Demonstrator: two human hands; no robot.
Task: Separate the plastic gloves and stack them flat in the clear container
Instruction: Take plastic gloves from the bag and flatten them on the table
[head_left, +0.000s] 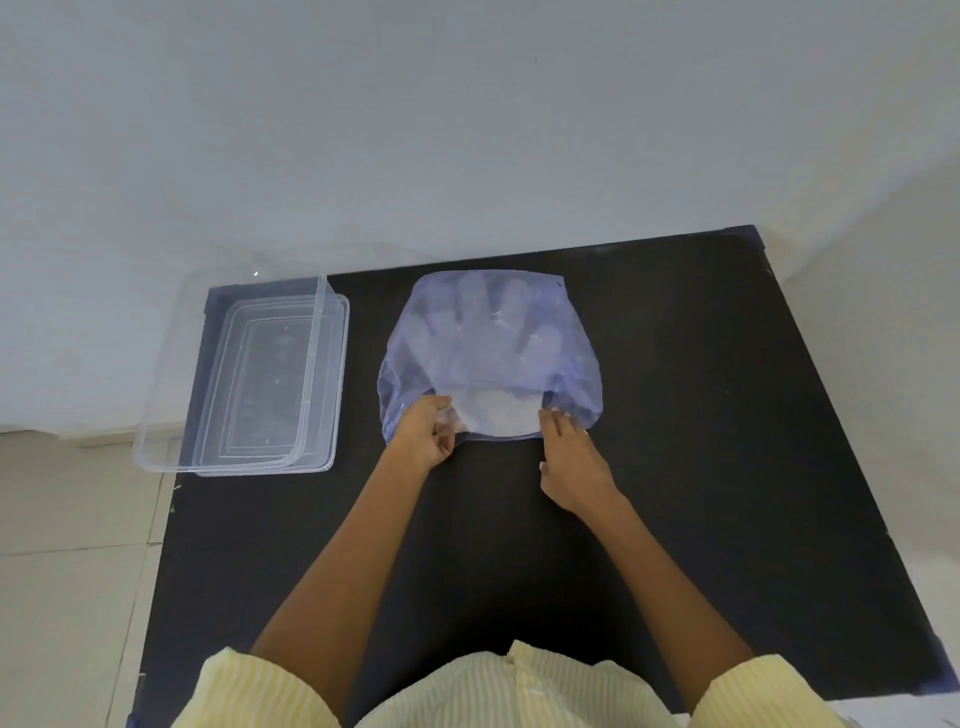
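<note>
Plastic gloves (483, 332): one bundle, count indistinct, inside one bluish translucent bag (571, 364), mid-table. Left hand (423, 434): fingers curled, pinching the bag's near mouth edge. Right hand (571, 467): fingertips pinching the opposite mouth edge; the gloves lie just beyond both. Clear container (161, 374): one, left, with one lid (332, 364) lying under it. Black table (727, 467): one, near edge hidden by striped sleeves.
</note>
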